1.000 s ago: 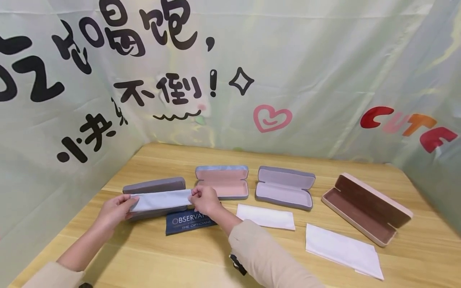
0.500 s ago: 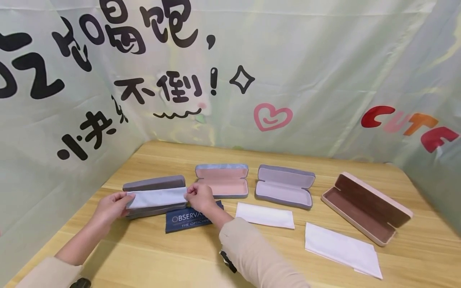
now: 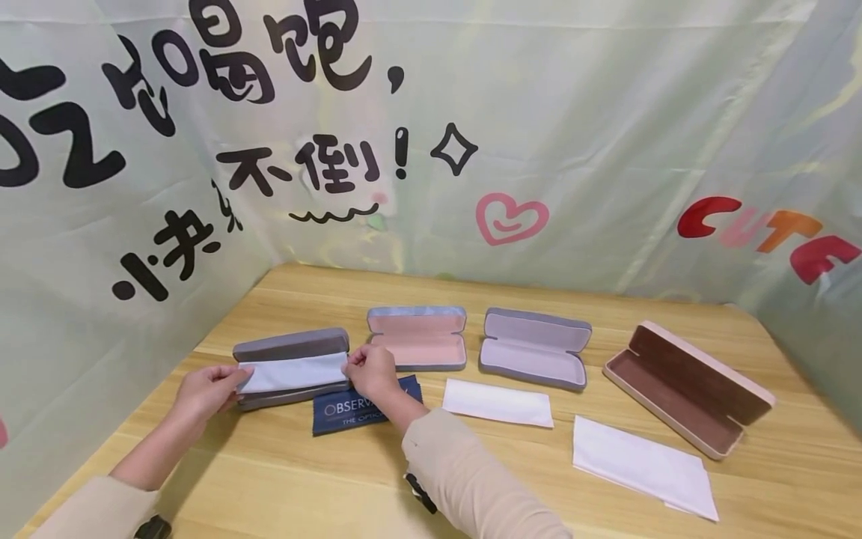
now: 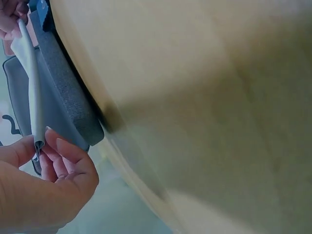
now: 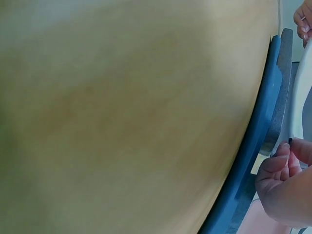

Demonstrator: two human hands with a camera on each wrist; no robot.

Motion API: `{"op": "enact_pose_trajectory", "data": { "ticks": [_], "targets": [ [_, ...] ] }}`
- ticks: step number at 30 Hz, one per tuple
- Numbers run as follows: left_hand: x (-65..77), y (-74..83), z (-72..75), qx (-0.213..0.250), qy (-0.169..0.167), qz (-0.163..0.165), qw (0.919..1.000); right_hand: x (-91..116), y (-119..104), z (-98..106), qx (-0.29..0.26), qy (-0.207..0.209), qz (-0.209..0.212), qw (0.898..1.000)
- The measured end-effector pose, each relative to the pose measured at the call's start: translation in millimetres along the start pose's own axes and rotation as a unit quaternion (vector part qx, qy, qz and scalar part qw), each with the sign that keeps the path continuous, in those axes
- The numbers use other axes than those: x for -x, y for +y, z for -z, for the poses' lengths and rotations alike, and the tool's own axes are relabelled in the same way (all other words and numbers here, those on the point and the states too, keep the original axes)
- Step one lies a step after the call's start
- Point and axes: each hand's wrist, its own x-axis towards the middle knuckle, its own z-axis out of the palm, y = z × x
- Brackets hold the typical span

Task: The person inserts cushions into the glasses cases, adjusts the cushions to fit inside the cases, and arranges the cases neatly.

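Observation:
A folded pale blue cleaning cloth is stretched flat between both hands. It hangs just over the open grey glasses case at the far left of the table. My left hand pinches the cloth's left end between thumb and fingers, and my right hand pinches its right end. The left wrist view shows the cloth's folded edge above the case's bottom half. Beneath my right forearm lies a dark blue printed cloth, partly covered by that arm.
Three more open glasses cases stand behind and to the right: one pink-lined, one lilac-lined, one brown-lined. Two folded white cloths lie in front of them. A printed curtain hangs around the wooden table.
Both hands have carried the pale blue cloth slightly left, lining it up over the grey case. More of the case's front edge and of the dark blue cloth now shows.

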Motion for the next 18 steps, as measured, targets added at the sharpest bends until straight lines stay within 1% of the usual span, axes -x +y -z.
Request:
{"op": "enact_pose_trajectory", "data": {
  "ticks": [6,12,18],
  "targets": [
    [-1.5,-5.2,-1.9,-0.010,0.008,0.002,0.9999,0.5,1.2,-2.3,0.004,0.004,-0.005,1.000],
    [-4.4,-7.6,-4.0,-0.035,0.029,-0.009,0.9989,-1.5,1.7,-5.2,0.013,0.019,-0.006,1.000],
    [-5.7,-6.3,-4.6,-0.081,0.048,-0.024,0.9952,-2.3,0.8,-7.8,0.036,0.022,-0.012,0.999]
  ]
}}
